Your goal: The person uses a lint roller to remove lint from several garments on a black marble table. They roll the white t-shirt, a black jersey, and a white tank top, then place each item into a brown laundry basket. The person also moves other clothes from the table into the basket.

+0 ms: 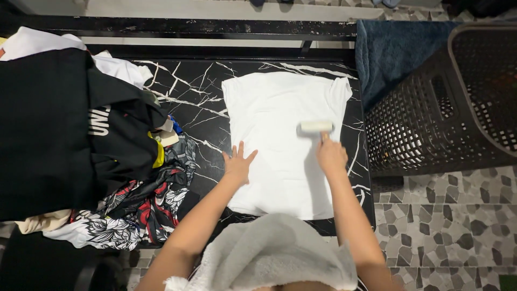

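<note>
A pile of clothes [81,145] lies on the left part of the black marble bench [199,102], with a black garment on top. A dark plastic laundry basket [447,102] stands at the right, a blue towel [393,48] beside it, on a stone-pattern floor [447,231].

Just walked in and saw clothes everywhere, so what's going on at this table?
A person has a white T-shirt spread flat on a black marble-patterned table. The left hand presses flat on the shirt's edge, while the right hand holds a lint roller on the fabric. A pile of clothes sits at the left, and a dark laundry basket stands at the right.
</note>
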